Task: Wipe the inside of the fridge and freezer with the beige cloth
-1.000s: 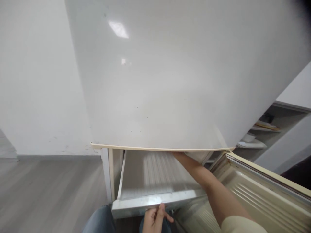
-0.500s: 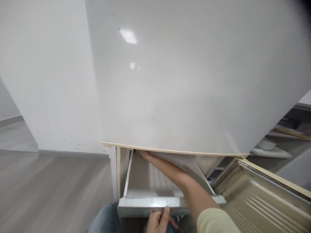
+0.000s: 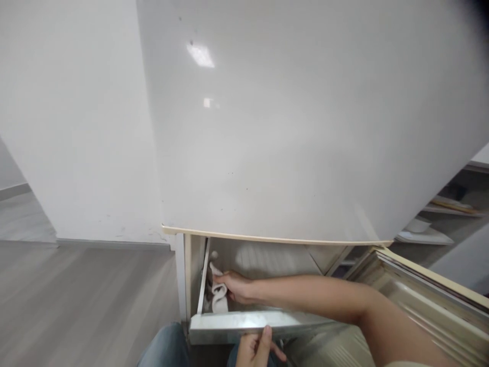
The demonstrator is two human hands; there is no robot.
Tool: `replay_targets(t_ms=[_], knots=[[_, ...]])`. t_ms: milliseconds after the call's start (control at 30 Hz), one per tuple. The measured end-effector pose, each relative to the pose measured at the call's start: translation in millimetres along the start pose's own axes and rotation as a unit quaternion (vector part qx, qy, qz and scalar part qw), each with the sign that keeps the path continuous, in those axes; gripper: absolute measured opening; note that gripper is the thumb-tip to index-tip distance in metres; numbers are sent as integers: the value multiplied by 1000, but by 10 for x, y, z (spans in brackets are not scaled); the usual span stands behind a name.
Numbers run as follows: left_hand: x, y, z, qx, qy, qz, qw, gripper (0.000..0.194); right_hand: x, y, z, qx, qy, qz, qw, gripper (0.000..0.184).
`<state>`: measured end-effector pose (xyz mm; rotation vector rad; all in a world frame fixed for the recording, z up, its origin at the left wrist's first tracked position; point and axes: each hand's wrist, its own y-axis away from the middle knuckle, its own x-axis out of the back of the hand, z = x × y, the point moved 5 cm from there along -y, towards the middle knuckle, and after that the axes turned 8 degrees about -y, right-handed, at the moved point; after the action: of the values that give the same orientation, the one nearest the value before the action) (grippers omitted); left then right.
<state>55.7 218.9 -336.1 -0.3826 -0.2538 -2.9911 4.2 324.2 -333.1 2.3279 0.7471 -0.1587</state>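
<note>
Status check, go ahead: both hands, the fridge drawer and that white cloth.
Right hand inside drawer, shut on white cloth at left wall. Left hand grips drawer's front edge. Lower fridge door open at right; nothing blocking.

A white cloth (image 3: 219, 295) sits at lower centre in a pale grey, ribbed drawer (image 3: 244, 322). Above it is a glossy white door (image 3: 305, 127) with a cream edge. Grey wood-grain floor (image 3: 76, 300) lies lower left, and blue jeans (image 3: 162, 349) show at the bottom.
</note>
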Motion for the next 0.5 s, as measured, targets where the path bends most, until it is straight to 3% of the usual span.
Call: replay_targets(t_ms=[100,133,233,300,333,400,433,467,500], knots=[[-18,-17,17,-19,29,-32,999,65,28,215,-9,-65,103,-45,991,14],[-24,-22,19,-23,41,-39,998,65,61,269,-100,-42,148,-48,987,11],[-24,-29,21,-18,65,-39,997,63,202,452,-555,121,278,-24,953,10],[-25,-28,33,-18,77,-41,996,63,273,624,-833,240,407,-44,880,15],[-26,-26,43,-19,81,-45,995,63,307,711,-911,284,487,-71,823,16],[-26,-23,63,-24,86,-54,995,64,445,834,-935,331,645,-113,680,16],[-23,-22,71,-27,85,-56,994,64,576,850,-925,331,696,-104,629,16],[-18,-21,76,-30,83,-56,995,64,746,837,-931,319,717,-66,617,15],[-11,-21,78,-33,79,-54,995,64,937,810,-955,305,716,-9,627,17]])
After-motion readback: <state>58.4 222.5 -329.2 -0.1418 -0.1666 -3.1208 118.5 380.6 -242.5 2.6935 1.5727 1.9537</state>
